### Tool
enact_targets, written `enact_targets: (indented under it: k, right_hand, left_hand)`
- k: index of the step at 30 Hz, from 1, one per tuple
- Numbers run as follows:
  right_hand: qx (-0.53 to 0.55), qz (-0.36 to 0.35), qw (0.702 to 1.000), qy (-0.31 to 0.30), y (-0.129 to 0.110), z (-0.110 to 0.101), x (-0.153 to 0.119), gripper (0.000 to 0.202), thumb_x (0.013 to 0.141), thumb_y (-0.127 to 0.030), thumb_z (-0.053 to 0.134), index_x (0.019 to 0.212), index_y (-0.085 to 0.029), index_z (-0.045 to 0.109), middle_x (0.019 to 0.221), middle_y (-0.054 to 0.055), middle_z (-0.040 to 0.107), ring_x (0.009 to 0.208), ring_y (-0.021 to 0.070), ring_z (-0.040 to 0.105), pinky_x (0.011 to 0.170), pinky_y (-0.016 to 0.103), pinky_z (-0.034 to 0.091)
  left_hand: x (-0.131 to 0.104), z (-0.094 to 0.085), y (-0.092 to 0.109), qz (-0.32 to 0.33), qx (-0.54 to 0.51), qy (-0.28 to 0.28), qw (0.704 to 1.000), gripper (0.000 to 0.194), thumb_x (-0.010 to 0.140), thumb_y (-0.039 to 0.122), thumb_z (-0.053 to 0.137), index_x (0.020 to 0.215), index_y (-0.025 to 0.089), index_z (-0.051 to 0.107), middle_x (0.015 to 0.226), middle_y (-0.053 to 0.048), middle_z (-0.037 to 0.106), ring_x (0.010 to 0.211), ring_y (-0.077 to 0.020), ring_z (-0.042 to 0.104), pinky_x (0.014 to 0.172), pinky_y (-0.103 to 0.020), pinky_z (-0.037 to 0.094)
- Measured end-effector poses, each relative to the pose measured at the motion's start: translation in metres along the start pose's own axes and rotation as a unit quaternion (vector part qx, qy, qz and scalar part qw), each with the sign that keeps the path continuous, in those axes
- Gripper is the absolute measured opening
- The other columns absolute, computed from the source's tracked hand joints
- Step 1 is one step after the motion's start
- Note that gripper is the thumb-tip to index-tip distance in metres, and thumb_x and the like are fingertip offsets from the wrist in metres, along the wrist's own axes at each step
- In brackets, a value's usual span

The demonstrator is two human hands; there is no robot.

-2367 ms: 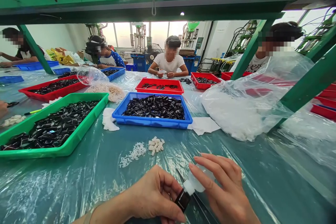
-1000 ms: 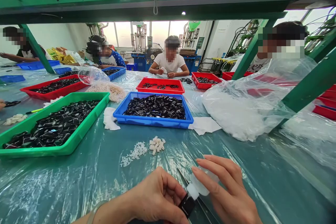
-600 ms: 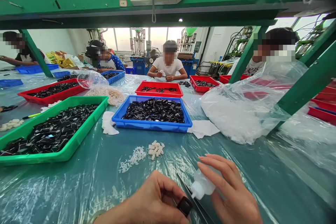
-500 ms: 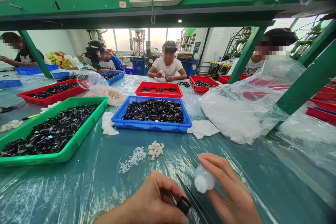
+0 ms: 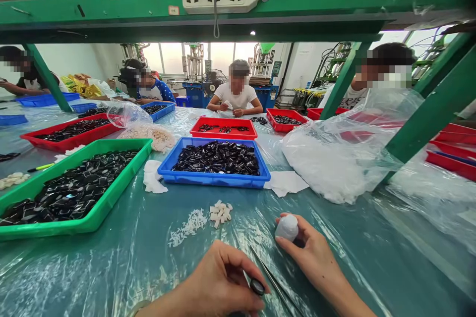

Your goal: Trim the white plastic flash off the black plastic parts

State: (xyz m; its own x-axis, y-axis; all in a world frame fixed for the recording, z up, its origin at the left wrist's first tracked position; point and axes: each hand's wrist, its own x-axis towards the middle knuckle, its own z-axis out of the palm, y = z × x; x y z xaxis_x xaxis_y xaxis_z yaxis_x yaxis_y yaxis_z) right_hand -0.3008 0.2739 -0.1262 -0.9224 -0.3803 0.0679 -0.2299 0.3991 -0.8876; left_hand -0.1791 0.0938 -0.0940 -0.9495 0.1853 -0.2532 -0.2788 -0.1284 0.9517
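Note:
Between the thumb and fingertips of my left hand [image 5: 226, 280] is a small black part [image 5: 257, 286], near the bottom centre. My right hand [image 5: 314, 252] has its fingers around a whitish translucent bottle [image 5: 287, 228] at the lower right. Metal tweezers [image 5: 275, 282] lie on the plastic-covered table between my two hands. Beyond my left hand sit a heap of small white slivers [image 5: 188, 228] and a heap of cream-coloured pieces [image 5: 220, 214], side by side.
A blue tray [image 5: 213, 180] and a green tray [image 5: 89, 223] hold many black parts. Red trays [image 5: 223, 133] stand farther back. At the right, a clear bag [image 5: 330, 158] rests by a green post [image 5: 420, 114]. Several people sit around the table.
The bottle has turned and moved slightly away from me with my right hand, which now shows its thumb side. The black part in my left hand has tilted.

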Motion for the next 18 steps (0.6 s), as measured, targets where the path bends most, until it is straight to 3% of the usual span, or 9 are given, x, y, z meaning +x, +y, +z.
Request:
enact_targets:
  k: [5,10,15,18]
  right_hand:
    - [0.019,0.008,1.000,-0.003,0.0019,-0.0005,0.0035,0.044,0.065,-0.037,0.060,0.101,-0.014,0.054,0.100,0.010,0.066,0.089,0.0246,0.063,0.081,0.038,0.049]
    - [0.038,0.004,0.999,0.013,0.0029,-0.0001,0.0040,0.052,0.063,-0.035,0.063,0.109,-0.013,0.050,0.101,0.012,0.065,0.084,0.0233,0.065,0.078,0.037,0.051]
    - [0.058,-0.008,0.998,0.031,0.0056,-0.0001,0.0040,0.062,0.064,-0.037,0.064,0.117,-0.013,0.044,0.108,0.015,0.062,0.086,0.0216,0.065,0.077,0.034,0.053]
    - [0.056,-0.014,0.997,0.052,0.0068,-0.0017,0.0047,0.068,0.064,-0.041,0.065,0.122,-0.014,0.040,0.116,0.015,0.057,0.096,0.0233,0.062,0.084,0.038,0.051]
  left_hand:
    - [-0.0002,0.0004,0.0001,-0.007,-0.006,0.005,1.000,0.025,0.056,0.019,0.076,0.077,0.007,0.070,0.057,-0.004,0.059,0.049,-0.0103,0.057,0.048,-0.015,0.043]
    - [-0.0007,0.0027,0.0028,-0.023,-0.049,0.011,0.998,0.026,0.054,0.020,0.076,0.073,0.006,0.065,0.076,-0.010,0.066,0.046,-0.0087,0.056,0.042,-0.014,0.042]
    - [-0.0001,0.0037,0.0072,-0.039,-0.067,0.029,0.997,0.033,0.053,0.025,0.078,0.073,0.005,0.060,0.071,-0.011,0.064,0.043,-0.0107,0.056,0.038,-0.014,0.041]
    - [0.0006,0.0034,0.0089,-0.042,-0.078,0.031,0.996,0.039,0.051,0.028,0.080,0.074,0.005,0.058,0.067,-0.010,0.063,0.044,-0.0117,0.057,0.038,-0.014,0.042]
